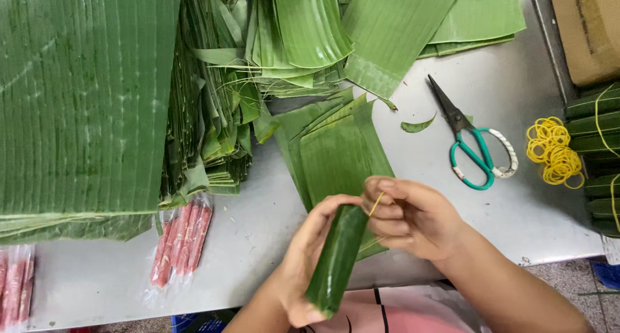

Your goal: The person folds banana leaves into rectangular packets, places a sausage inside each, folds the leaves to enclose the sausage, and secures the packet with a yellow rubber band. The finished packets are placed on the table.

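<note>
While the big stack of banana leaves (84, 107) fills the table's (504, 204) left side, cut leaf sheets (336, 152) lie just above the hands. Green-handled scissors (475, 139) and a heap of yellow rubber bands (554, 151) sit to the right, well apart from the work. Left hand (303, 268) grips the leaf-wrapped roll (336, 259) from below, tilted, over the table's near edge. Right hand (410, 220) pinches a yellow rubber band (376, 204) at the roll's upper end. Judgement: keep the left grip firm so the wrap stays tight; stretch the band evenly and seat it squarely round the end.
</note>
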